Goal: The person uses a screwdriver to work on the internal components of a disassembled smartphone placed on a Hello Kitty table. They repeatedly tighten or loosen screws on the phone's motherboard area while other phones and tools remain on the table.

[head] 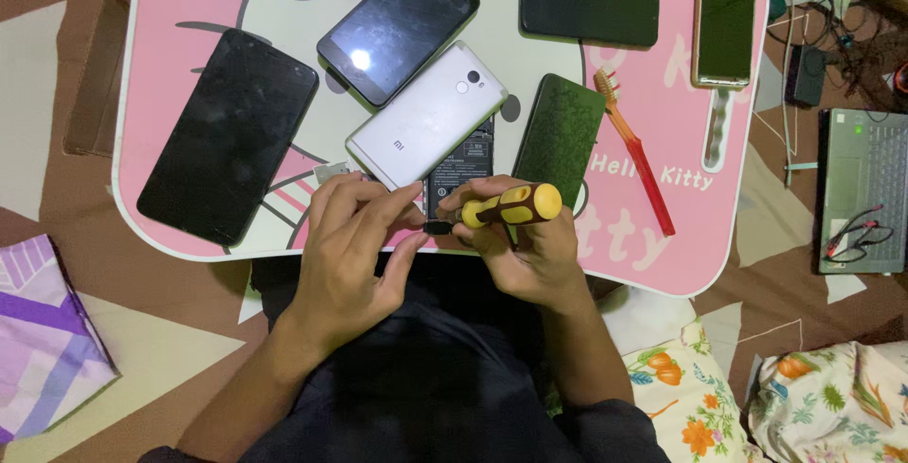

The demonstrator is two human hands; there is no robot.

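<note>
Right hand grips yellow-and-black plastic screwdriver handle, lying sideways. Left hand pinches the small dark tip end; what exactly sits there is too small to tell. Keep both braced at the edge of the pink lap table. Beyond: opened phone with white back cover lifted, dark battery exposed, touching nothing in hand.

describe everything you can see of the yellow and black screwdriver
The screwdriver has a stubby yellow handle with black inlays, plastic by its look. It lies roughly level, butt end toward the right, over the near edge of the pink table. The right hand grips the handle; the left hand pinches at its dark tip end.
</note>
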